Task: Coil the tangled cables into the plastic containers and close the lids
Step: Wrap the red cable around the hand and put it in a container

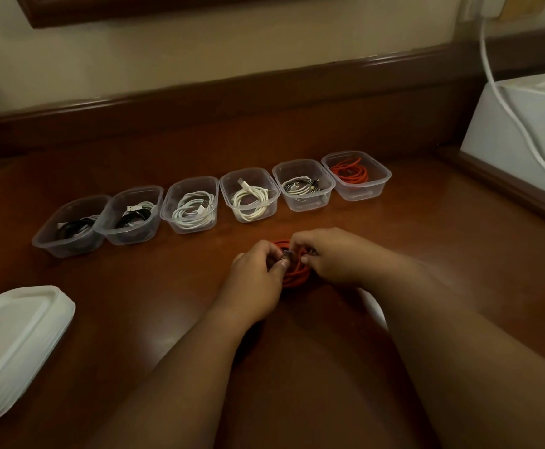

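A coiled orange cable (293, 275) lies on the wooden table (426, 254) between my hands. My left hand (255, 283) pinches its plug end with thumb and fingers. My right hand (332, 257) grips the coil from the right side. Behind them stands a row of several clear lidless containers. From the left they hold a black cable (73, 228), a black and white cable (133, 217), a white cable (195, 210), a cream cable (250, 202), a grey cable (302, 186) and an orange cable (350, 171). A stack of white lids (15, 348) sits at the near left.
A white box-like appliance (524, 134) stands at the right with a white power cord (504, 102) running up to a wall socket. A raised wooden rim (232, 92) borders the table at the back and right.
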{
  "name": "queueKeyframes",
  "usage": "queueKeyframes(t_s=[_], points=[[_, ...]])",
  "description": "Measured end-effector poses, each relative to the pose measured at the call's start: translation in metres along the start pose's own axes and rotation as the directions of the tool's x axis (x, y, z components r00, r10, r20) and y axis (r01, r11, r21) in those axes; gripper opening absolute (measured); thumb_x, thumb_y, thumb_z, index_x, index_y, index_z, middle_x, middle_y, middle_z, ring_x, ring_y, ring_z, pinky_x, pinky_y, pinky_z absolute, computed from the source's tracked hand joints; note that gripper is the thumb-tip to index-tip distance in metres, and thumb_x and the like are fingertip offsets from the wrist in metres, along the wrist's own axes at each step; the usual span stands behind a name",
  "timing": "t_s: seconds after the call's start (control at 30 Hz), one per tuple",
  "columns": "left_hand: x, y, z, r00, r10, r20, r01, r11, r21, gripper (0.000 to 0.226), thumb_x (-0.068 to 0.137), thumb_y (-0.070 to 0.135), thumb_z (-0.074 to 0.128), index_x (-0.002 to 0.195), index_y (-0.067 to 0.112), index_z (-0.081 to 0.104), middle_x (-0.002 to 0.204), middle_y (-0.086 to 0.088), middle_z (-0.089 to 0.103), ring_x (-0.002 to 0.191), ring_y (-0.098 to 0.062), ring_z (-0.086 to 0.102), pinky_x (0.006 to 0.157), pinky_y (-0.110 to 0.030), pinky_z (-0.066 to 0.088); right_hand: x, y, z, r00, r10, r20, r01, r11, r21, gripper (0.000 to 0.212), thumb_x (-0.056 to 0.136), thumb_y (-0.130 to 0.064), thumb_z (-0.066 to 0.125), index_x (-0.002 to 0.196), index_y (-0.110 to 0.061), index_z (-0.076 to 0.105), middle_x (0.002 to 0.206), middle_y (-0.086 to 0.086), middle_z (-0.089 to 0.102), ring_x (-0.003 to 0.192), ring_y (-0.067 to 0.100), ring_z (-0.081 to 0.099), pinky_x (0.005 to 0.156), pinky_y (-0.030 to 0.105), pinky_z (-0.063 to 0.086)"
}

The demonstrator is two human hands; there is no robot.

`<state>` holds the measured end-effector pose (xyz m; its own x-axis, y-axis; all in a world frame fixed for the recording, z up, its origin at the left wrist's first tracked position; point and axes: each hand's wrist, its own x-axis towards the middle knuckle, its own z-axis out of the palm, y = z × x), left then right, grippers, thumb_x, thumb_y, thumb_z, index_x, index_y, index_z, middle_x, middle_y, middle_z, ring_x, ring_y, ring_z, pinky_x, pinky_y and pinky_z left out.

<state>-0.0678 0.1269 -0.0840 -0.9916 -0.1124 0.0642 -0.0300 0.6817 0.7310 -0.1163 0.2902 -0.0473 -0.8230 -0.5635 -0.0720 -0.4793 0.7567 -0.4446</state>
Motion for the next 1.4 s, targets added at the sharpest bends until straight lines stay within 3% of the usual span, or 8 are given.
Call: queueKeyframes(t_s=[0.33,0.5,0.6,0.8,1.0,1.07,1.2,1.4], points=[[-0.008,0.012,-0.008,1.0,0.017,0.017,-0.015,0.993,-0.118,0.01,0.095,0.02,0.062,0.093,0.029,0.064,0.089,0.002,0.066,0.08,-0.012,0.063,0.061,-0.022,0.044,0.001,0.0,0.005,0.993,-0.067,-0.1,0.078,0.991,0.107,0.013,0.102,-0.022,0.047,0.1,-0.035,0.05,0.096,-0.006,0.057,0.086,0.012,0.052,0.069,0.03,0.04],[-0.009,0.013,-0.01,0.999,0.003,0.051,0.005,0.99,-0.138,0.013,0.095,0.017,0.062,0.098,0.027,0.07,0.093,0.003,0.071,0.087,-0.012,0.067,0.077,-0.032,0.056,0.0,-0.004,0.005,0.993,-0.07,-0.099,0.081,0.99,0.117,0.012,0.102,-0.024,0.047,0.107,-0.033,0.053,0.104,0.0,0.059,0.095,0.017,0.055,0.081,0.036,0.046],[-0.011,0.012,-0.009,0.997,-0.02,0.072,0.033,0.984,-0.176,0.016,0.097,0.017,0.06,0.096,0.028,0.071,0.096,0.005,0.072,0.091,-0.011,0.067,0.082,-0.032,0.056,-0.001,-0.003,0.004,0.994,-0.031,-0.106,0.051,0.98,0.193,0.013,0.1,-0.027,0.051,0.109,-0.036,0.051,0.094,-0.002,0.063,0.085,0.016,0.06,0.072,0.034,0.049],[-0.014,0.016,-0.009,0.99,-0.091,0.106,0.12,0.94,-0.319,0.008,0.091,0.023,0.069,0.098,0.027,0.071,0.095,0.002,0.073,0.088,-0.012,0.07,0.077,-0.026,0.053,0.0,0.0,0.004,0.99,0.011,-0.14,0.017,0.981,0.192,0.012,0.095,-0.031,0.06,0.086,-0.035,0.053,0.088,-0.011,0.062,0.081,0.007,0.058,0.066,0.026,0.044],[-0.016,0.015,-0.008,0.99,-0.038,0.139,0.081,0.942,-0.324,0.035,0.086,0.014,0.075,0.106,0.036,0.057,0.091,0.004,0.072,0.083,-0.004,0.069,0.073,-0.021,0.055,-0.004,-0.003,-0.006,0.998,0.052,-0.044,-0.037,0.958,0.285,0.018,0.089,-0.022,0.063,0.072,-0.026,0.065,0.071,-0.006,0.062,0.066,0.007,0.056,0.063,0.026,0.043],[-0.017,0.014,-0.007,0.993,0.027,0.115,0.004,0.965,-0.264,0.04,0.086,0.017,0.075,0.111,0.044,0.057,0.092,0.004,0.069,0.092,-0.008,0.066,0.076,-0.021,0.053,-0.007,-0.005,-0.009,0.998,0.054,-0.017,-0.048,0.966,0.255,0.02,0.089,-0.027,0.069,0.07,-0.028,0.063,0.069,-0.009,0.059,0.065,0.003,0.053,0.06,0.024,0.04],[-0.014,0.009,-0.007,0.987,0.112,0.111,-0.108,0.993,-0.043,0.053,0.086,0.04,0.068,0.128,0.063,0.044,0.1,0.009,0.063,0.108,-0.012,0.052,0.099,-0.038,0.046,-0.01,-0.007,-0.01,0.994,0.105,-0.034,-0.093,0.96,0.266,0.021,0.09,-0.024,0.07,0.072,-0.022,0.059,0.079,-0.005,0.06,0.07,0.007,0.055,0.06,0.023,0.041],[-0.01,0.005,-0.007,0.992,0.111,0.065,-0.123,0.967,0.222,0.064,0.073,0.077,0.046,0.134,0.059,0.038,0.119,0.014,0.063,0.112,-0.011,0.05,0.099,-0.04,0.041,-0.007,-0.015,-0.001,0.982,0.147,-0.114,-0.122,0.972,0.203,0.019,0.095,-0.026,0.061,0.078,-0.021,0.055,0.09,-0.002,0.059,0.083,0.015,0.055,0.067,0.029,0.044]])
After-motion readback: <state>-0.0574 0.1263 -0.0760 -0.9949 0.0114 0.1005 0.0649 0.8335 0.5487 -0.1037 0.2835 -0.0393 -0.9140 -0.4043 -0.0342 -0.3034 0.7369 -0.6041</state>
